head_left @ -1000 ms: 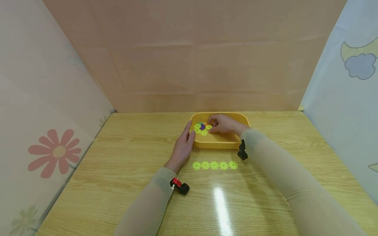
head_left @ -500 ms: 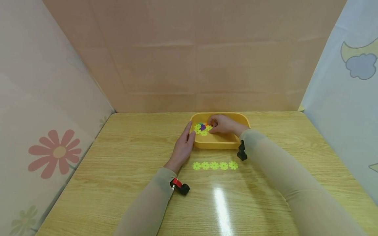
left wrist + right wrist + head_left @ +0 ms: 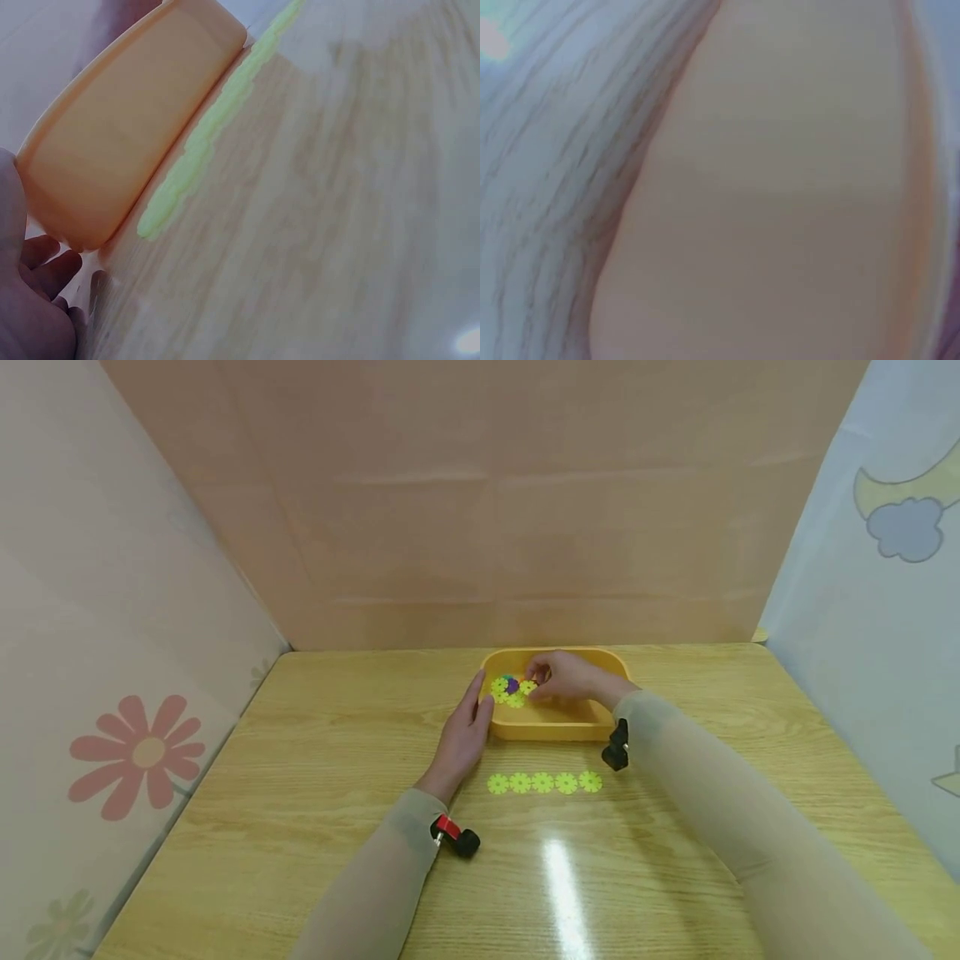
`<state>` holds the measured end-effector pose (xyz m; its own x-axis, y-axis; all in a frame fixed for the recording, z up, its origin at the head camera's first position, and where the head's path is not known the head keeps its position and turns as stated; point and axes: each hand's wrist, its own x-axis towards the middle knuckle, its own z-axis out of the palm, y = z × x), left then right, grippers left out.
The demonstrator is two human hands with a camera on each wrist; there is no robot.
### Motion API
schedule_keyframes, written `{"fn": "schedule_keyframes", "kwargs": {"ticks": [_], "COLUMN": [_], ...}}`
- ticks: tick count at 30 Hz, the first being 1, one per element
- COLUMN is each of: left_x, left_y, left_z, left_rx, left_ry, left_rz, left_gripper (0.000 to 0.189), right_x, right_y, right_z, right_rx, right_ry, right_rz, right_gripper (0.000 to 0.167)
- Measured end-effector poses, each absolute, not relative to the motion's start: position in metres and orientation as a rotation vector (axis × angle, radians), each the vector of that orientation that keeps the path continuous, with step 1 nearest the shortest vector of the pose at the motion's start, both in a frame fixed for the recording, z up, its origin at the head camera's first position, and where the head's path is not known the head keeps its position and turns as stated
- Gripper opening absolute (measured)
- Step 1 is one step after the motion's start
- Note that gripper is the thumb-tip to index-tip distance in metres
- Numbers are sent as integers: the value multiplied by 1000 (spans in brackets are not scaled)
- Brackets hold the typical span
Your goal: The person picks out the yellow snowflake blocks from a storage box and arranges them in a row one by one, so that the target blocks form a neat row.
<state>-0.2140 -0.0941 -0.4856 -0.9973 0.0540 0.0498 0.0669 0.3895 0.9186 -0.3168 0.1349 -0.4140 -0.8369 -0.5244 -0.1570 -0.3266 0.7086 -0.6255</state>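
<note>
A yellow plastic tray (image 3: 555, 731) stands at the far side of the table. My left hand (image 3: 461, 745) holds its left end; in the left wrist view the thumb is by the rim and fingers (image 3: 56, 270) bend near the base. My right hand (image 3: 567, 677) reaches into the tray, its thumb and curled fingers at a yellow-green snowflake disc (image 3: 528, 687), seemingly pinching its edge. More yellow-green discs (image 3: 515, 700) and a purple disc (image 3: 512, 686) lie by the tray's left wall. The right wrist view shows only the tray's wall (image 3: 772, 187), with the right fingers out of sight.
In front of the tray, several yellow-green snowflake discs (image 3: 542, 783) lie in a straight row on the wooden table (image 3: 337, 760). A tan panel (image 3: 487, 527) rises behind the table, with pale printed panels at both sides. Light glares on the near tabletop.
The view has shifted slightly. Both hands keep nearly the same places, and the row of discs stays as it was.
</note>
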Motion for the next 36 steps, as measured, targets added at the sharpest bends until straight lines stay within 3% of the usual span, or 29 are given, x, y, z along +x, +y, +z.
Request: {"fn": "schedule_keyframes", "kwargs": {"ticks": [36], "left_x": [-214], "left_y": [-103], "left_z": [-485], "left_rx": [-105], "left_ry": [-2593], "left_rz": [-1764], "left_gripper": [60], "right_x": [-223], "right_y": [194], "right_z": [-395], "right_rx": [-624], "right_ry": [2732], "right_rz": [-1120], "right_gripper": [38]}}
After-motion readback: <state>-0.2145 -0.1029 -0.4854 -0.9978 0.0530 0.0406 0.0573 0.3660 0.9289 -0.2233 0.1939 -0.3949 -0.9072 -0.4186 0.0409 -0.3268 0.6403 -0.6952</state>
